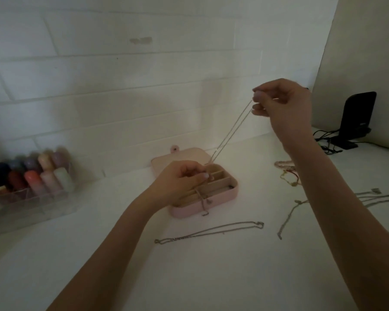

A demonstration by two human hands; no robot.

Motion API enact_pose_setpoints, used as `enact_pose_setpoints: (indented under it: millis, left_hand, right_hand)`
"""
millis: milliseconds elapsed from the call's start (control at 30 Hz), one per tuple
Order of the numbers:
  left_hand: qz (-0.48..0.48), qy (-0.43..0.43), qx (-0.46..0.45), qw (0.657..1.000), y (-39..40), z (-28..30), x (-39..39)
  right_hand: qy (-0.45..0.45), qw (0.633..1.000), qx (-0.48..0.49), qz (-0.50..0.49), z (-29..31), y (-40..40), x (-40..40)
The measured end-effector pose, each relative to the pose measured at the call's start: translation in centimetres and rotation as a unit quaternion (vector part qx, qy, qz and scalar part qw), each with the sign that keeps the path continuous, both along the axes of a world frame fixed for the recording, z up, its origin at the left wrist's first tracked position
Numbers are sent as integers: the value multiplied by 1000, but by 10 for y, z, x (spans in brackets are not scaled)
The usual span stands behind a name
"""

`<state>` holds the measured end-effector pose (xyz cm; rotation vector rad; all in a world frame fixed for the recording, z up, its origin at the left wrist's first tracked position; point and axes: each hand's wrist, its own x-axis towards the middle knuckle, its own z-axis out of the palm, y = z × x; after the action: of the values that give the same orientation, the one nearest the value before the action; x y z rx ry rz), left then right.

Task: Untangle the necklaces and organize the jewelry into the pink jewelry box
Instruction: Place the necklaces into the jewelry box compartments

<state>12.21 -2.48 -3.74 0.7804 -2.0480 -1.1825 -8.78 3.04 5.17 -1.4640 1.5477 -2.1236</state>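
Head view: the right hand is raised above the desk, its grip pinching the top of a thin chain necklace between thumb and fingertips. Both strands run down to the left hand, whose curled fingers pinch the lower end over the open pink jewelry box. A cord drapes over the box's front wall. Another chain lies on the desk just in front of the box, more chains and beaded bracelets to the right. A clear organizer of bottles stands at left.
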Motion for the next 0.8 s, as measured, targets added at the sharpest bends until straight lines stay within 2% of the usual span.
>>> enact_pose_setpoints:
  millis: [167,233,267,333,400,467,633,800]
  left_hand:
    - [91,-86,-141,982,-11,-1,8]
    - [89,-100,-152,979,-10,-4,8]
    - [87,-81,-138,983,-10,-5,5]
    - [69,22,-52,996,-7,-4,1]
    - [48,143,42,988,-5,0,-3]
    - [51,200,73,976,-5,2,-4]
    - [81,211,91,970,-6,0,-5]
    - [60,153,94,982,-5,-7,-7]
  right_hand:
    - [-50,995,-61,65,6,3,11]
    - [-62,992,-81,80,9,4,15]
    - [-63,991,-85,87,9,5,17]
    - [-60,990,-78,97,8,4,20]
    - [-57,992,-63,98,5,2,22]
    - [-57,993,-47,97,2,0,23]
    - [-57,992,-18,112,-5,-5,23]
    - [-48,991,-4,123,-9,-8,23]
